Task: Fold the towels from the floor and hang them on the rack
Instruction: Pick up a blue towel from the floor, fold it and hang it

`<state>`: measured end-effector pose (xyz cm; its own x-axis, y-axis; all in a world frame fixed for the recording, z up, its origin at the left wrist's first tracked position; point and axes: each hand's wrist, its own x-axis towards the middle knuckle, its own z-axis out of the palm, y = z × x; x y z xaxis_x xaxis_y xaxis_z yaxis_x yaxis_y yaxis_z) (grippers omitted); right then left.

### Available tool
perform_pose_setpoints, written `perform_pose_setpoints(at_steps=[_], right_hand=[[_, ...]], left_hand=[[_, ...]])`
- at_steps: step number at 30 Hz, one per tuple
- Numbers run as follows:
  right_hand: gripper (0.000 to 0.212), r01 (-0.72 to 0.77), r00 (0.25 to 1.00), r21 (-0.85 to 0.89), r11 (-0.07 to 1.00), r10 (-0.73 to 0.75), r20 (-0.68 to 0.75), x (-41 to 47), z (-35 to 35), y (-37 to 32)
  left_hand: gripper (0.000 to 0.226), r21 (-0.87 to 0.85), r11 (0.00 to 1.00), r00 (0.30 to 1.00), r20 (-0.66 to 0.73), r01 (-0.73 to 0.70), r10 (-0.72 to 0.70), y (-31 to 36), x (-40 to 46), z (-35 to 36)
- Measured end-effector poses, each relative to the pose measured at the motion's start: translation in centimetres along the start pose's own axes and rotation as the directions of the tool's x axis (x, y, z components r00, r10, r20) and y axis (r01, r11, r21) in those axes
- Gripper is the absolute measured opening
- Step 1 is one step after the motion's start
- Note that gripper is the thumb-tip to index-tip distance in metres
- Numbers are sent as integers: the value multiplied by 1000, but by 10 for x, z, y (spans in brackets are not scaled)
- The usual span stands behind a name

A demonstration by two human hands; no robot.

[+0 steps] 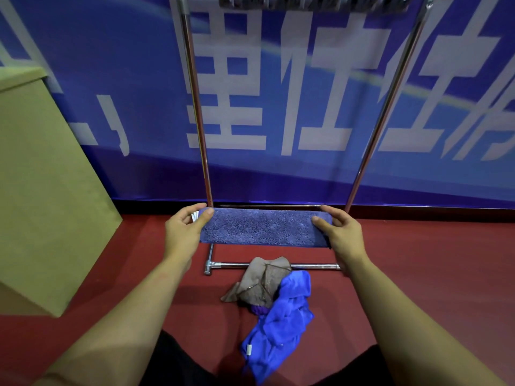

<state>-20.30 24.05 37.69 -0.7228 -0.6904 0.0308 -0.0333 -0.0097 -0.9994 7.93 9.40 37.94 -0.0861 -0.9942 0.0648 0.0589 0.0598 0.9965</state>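
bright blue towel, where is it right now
In the head view the bright blue towel lies crumpled on the red floor, low and centre, against the brown towel, nearer the person than the rack's base bar.

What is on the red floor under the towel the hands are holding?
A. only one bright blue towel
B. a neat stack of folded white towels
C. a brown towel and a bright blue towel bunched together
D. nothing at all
C: a crumpled brown cloth towel and a crumpled bright blue cloth towel lie bunched together on the red floor, below the folded purple terry towel held between both hands.
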Motion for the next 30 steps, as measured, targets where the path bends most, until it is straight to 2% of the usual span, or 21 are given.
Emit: perform_pose_setpoints(at_steps=[4,9,13,16,19,22,27,30], right_hand=[[37,-3,998,8,1000,3,-60,0,-3,0],[47,-39,994,10,999,40,-103,1,-4,1],[56,-101,993,93,991,107,-58,4,-5,5],[31,-203,979,170,964,198,46,6,-5,9],[12,-211,977,143,967,204,59,5,-4,8],[14,-132,991,93,987,130,29,6,-4,9],[13,-67,998,19,998,67,17,7,-2,11],[11,-63,998,-12,998,63,-7,9,1,16]], left_hand=[[30,11,999,999,42,33,-33,-3,2,-1],[40,27,1000,1000,-14,-6,6,-3,2,3],[52,-58,991,993,11,118,-118,-8,8,2],[31,-157,962,972,108,224,-209,-10,7,1],[28,-163,948,955,165,273,-246,-13,6,-1],[21,-69,975,965,170,212,-198,-15,6,0],[14,3,996,995,46,84,-84,-12,7,5],[18,17,999,999,-12,46,-46,-11,7,8]])
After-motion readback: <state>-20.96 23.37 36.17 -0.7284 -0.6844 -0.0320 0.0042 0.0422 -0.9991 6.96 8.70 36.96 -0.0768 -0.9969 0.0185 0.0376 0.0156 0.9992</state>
